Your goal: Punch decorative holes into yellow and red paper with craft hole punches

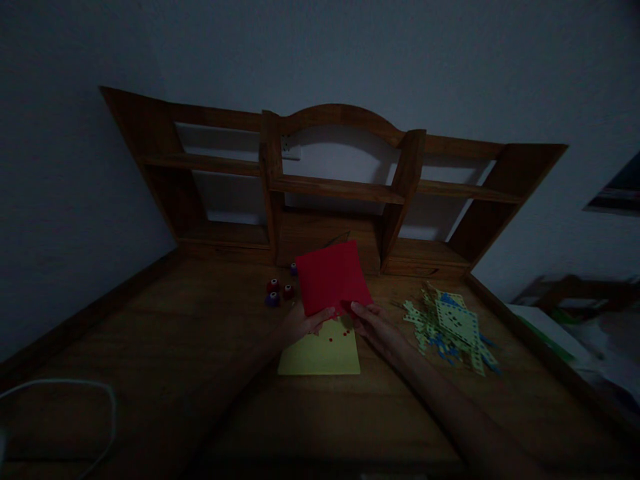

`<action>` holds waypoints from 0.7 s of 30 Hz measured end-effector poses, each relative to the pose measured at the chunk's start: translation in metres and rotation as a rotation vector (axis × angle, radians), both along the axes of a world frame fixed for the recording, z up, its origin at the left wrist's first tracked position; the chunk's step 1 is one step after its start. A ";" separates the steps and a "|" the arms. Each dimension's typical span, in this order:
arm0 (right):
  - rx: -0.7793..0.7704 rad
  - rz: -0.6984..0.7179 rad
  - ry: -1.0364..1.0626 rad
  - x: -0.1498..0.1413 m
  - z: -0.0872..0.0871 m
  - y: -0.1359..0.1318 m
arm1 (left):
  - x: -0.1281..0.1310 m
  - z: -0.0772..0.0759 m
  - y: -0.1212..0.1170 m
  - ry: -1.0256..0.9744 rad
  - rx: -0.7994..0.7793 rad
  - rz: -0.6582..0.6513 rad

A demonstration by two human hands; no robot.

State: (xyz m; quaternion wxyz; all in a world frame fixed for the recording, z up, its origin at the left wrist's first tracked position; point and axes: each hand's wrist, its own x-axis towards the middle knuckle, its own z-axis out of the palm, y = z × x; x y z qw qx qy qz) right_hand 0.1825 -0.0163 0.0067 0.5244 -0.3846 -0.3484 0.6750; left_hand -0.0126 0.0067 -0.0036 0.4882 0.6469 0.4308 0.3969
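Observation:
Both hands hold a red sheet of paper (333, 277) by its near edge, tilted up above the desk. My left hand (300, 325) grips the near left part, thumb on top. My right hand (373, 323) pinches the near right part between thumb and fingers. Beneath lies a yellow sheet of paper (320, 357), with several tiny red bits (331, 340) scattered on it. Just left of the red sheet stand several small craft punches, among them a red one (289, 292) and a purple one (273, 299).
A pile of punched yellow-green and blue paper scraps (455, 327) lies on the right of the wooden desk (200, 333). A wooden shelf unit (337, 190) rises at the back. At the lower left a white cable (113, 400) curves. The room is dim.

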 end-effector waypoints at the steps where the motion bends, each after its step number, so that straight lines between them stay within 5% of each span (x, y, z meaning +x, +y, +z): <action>1: 0.000 0.002 -0.006 0.001 -0.001 0.001 | 0.000 -0.001 0.000 0.006 -0.022 -0.004; 8: 0.012 -0.003 -0.050 0.005 -0.013 0.006 | 0.000 0.001 -0.001 0.030 -0.039 -0.002; 21: 0.033 0.034 -0.028 0.002 -0.007 0.003 | -0.002 -0.002 0.000 -0.003 -0.007 -0.028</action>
